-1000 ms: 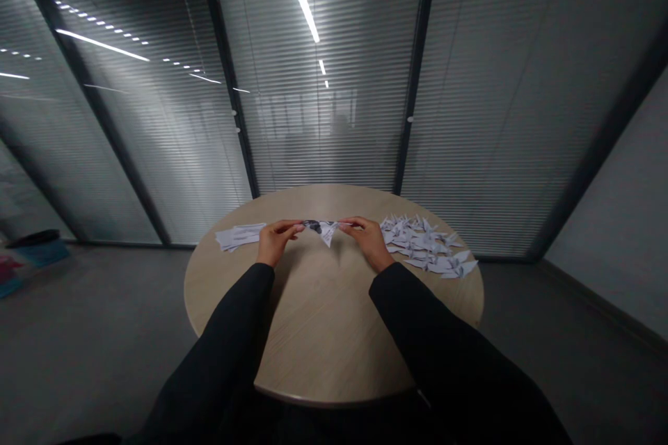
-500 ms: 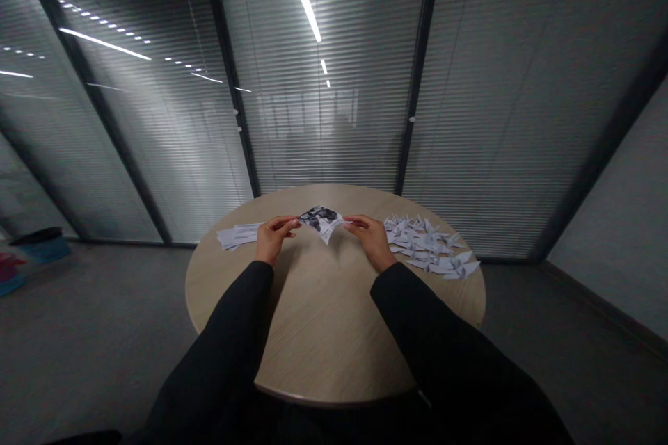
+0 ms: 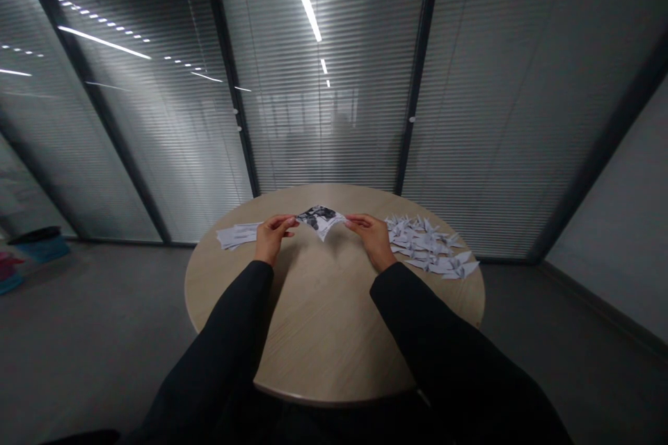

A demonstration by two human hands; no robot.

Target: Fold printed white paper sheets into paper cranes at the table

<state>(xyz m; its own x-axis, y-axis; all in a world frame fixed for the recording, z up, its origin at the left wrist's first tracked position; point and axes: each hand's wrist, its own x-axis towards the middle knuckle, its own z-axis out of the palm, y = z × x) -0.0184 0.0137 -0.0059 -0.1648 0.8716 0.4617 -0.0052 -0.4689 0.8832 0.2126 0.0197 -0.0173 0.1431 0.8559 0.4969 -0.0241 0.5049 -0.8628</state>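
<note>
Arm covering: two long sleeves of black, matte, uniformly coloured fabric.

Left sleeve (image 3: 224, 348): ends in a plain edge at the wrist, directly behind the left hand (image 3: 272, 238). It looks narrow next to the hand and broad farther back from it.

Right sleeve (image 3: 443, 351): same colour and cut. Its edge lies directly behind the right hand (image 3: 372, 238).

Both hands are bare from the wrist forward. Finer fabric detail cannot be resolved in the dim light.
</note>
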